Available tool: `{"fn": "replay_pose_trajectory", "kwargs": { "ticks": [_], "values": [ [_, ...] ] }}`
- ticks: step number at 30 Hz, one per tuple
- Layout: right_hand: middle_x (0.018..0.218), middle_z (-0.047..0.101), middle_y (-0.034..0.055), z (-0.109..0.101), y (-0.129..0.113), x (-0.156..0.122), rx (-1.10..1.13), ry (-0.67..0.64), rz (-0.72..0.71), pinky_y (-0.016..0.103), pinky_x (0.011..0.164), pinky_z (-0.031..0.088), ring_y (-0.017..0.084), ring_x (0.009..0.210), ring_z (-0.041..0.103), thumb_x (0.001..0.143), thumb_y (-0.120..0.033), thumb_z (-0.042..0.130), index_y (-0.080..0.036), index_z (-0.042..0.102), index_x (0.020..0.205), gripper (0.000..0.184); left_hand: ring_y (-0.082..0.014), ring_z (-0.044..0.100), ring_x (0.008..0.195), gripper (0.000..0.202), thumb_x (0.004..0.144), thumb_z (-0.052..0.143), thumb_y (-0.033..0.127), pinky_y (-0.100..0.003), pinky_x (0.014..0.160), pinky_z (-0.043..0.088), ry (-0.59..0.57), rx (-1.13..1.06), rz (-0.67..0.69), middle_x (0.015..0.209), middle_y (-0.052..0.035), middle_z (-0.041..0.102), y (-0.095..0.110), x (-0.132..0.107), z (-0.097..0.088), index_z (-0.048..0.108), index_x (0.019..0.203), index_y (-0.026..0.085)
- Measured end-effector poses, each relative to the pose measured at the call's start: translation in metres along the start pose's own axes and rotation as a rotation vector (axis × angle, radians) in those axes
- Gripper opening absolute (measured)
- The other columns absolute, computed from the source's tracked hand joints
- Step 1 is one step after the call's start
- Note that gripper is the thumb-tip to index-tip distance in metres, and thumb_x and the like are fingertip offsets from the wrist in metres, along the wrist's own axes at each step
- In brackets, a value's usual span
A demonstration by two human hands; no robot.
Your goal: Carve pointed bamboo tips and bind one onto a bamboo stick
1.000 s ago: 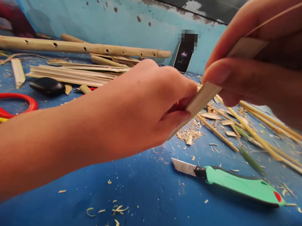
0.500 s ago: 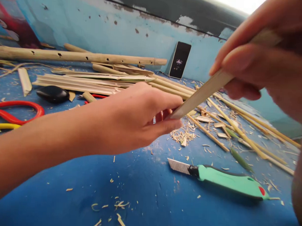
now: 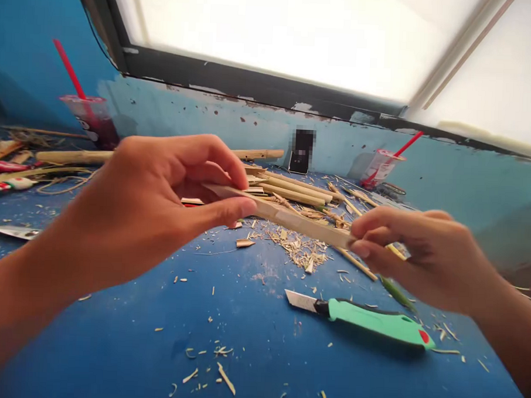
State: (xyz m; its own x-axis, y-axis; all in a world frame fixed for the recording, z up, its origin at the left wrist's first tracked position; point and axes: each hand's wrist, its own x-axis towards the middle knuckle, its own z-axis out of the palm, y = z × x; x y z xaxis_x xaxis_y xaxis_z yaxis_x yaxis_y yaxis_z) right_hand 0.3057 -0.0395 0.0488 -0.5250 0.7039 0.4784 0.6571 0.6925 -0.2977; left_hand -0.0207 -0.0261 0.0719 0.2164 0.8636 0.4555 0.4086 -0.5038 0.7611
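Note:
A flat, pale bamboo strip [image 3: 297, 222] is stretched between my two hands above the blue table. My left hand [image 3: 160, 200] pinches it between thumb and fingers near its left end. At the strip's right end, my right hand [image 3: 415, 252] grips it with thumb and forefinger. The strip slopes slightly down to the right. Below it lies a utility knife [image 3: 374, 321] with a mint-green handle, its blade out and pointing left. Bamboo shavings [image 3: 305, 250] are heaped on the table behind the knife.
Split bamboo pieces [image 3: 292, 188] and a long bamboo tube [image 3: 74, 156] lie toward the wall. A phone [image 3: 300, 150] leans there. Drink cups with red straws stand at the left [image 3: 90, 118] and right [image 3: 379, 169]. A metal blade [image 3: 13, 231] lies at far left.
My right hand has come down and away from the camera, bringing the strip from steeply tilted to nearly level. My left hand has shifted left. The view has tipped up, showing the window and cups.

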Motion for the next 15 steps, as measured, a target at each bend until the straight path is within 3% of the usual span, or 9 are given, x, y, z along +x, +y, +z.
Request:
{"fn": "replay_pose_trajectory", "kwargs": {
  "ticks": [3,5,8,11,15],
  "values": [
    [0.072,0.073,-0.0061,0.006,-0.005,-0.009,0.014,-0.224,-0.071,0.027,0.053,0.043,0.012,0.053,0.06,0.11,-0.038,0.061,-0.029,0.067,0.119,0.014,-0.0116,0.072,0.067,0.017,0.085,0.092,0.031,-0.02,0.057,0.055,0.125,-0.171,-0.06,0.077,0.0078,0.076,0.001,0.0,0.001,0.076,0.091,0.028],
    [0.083,0.077,-0.0035,0.009,-0.008,-0.015,-0.042,-0.379,-0.05,0.029,0.057,0.045,0.015,0.063,0.068,0.109,-0.043,0.061,-0.03,0.065,0.132,0.026,-0.0118,0.073,0.079,0.01,0.091,0.088,0.031,-0.023,0.072,0.061,0.221,-0.28,-0.06,0.087,0.008,0.077,-0.004,0.004,-0.001,0.078,0.093,0.03],
    [0.095,0.081,0.0016,0.014,-0.011,-0.025,-0.155,-0.529,0.034,0.032,0.063,0.046,0.023,0.078,0.075,0.101,-0.05,0.072,-0.029,0.072,0.12,0.028,-0.013,0.068,0.091,0.01,0.098,0.083,0.04,-0.025,0.084,0.063,0.297,-0.404,-0.072,0.099,0.006,0.074,-0.012,0.009,-0.008,0.078,0.096,0.031],
    [0.094,0.08,0.0033,0.022,-0.011,-0.033,-0.25,-0.619,0.133,0.034,0.064,0.043,0.028,0.081,0.076,0.095,-0.051,0.079,-0.026,0.072,0.097,0.027,-0.0133,0.062,0.079,0.018,0.096,0.083,0.047,-0.024,0.065,0.06,0.275,-0.514,-0.104,0.089,0.004,0.067,-0.011,0.009,-0.012,0.074,0.096,0.032],
    [0.091,0.077,0.0035,0.024,-0.01,-0.038,-0.259,-0.695,0.178,0.034,0.065,0.042,0.028,0.08,0.074,0.097,-0.041,0.075,-0.024,0.069,0.093,0.018,-0.0073,0.049,0.052,0.019,0.101,0.075,0.046,-0.021,0.041,0.044,0.106,-0.57,-0.248,0.084,0.0051,0.064,-0.002,-0.005,-0.006,0.067,0.095,0.03]
  ]
}}
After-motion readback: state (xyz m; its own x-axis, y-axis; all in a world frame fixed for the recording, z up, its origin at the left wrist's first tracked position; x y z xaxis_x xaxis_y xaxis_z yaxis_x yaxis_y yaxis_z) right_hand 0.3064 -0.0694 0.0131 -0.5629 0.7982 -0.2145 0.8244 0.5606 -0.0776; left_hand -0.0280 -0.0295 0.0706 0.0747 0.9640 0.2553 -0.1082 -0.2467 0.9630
